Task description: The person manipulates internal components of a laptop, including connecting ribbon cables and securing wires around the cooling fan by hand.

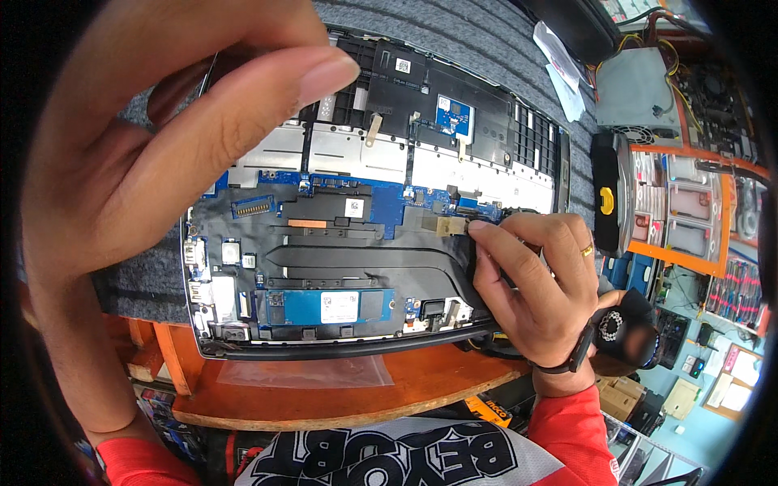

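Note:
An opened laptop [381,259] lies on a grey ribbed mat [535,105], its blue circuit boards and black parts exposed. A blue drive [365,306] with a white label sits in its lower part. My right hand [539,283] rests over the laptop's right side, thumb and index finger pinched on a translucent yellowish tab [446,224]. My left hand [186,146] is raised large and close to the camera over the laptop's upper left, fingers curved, thumb and index apart with nothing visible between them, hiding that corner.
A clear plastic bag [300,369] lies on the wooden bench [446,393]. Papers [559,73] are at the back right. Beyond are a black case [612,194], exposed computer parts [681,97], an orange-framed rack of boxes [677,211] and another person [624,328] at the right.

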{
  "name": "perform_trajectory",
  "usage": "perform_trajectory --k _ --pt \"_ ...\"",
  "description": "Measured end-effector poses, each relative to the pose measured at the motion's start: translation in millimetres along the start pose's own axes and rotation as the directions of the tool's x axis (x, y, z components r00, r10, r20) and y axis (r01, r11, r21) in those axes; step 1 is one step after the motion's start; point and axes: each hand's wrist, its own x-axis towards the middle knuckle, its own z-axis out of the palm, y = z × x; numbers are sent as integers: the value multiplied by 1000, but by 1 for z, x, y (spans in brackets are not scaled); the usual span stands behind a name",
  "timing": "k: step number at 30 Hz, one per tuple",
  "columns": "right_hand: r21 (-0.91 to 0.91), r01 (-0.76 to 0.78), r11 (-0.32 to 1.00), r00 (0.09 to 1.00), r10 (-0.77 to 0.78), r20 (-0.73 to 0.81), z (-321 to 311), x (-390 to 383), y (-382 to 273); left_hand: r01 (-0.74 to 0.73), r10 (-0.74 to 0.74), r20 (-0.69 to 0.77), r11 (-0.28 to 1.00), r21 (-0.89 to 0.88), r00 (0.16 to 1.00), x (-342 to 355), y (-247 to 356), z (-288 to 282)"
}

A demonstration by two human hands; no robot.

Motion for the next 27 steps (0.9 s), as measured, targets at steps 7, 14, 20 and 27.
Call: perform_trajectory --k 7,14,20,27 --pt "-18 11 1000 1000 -11 18 -2 2 -1 -45 45 -23 999 23 999 0 -3 3" --pt "-26 16 1000 999 -15 29 -3 4 -2 -70 69 -22 997 -22 997 0 -4 3" --pt "-14 22 1000 999 -22 35 -4 4 0 -66 66 -16 998 -9 998 -2 -4 4" --pt "-22 25 999 998 -24 51 -5 6 0 -46 46 23 999 24 999 3 1 1"
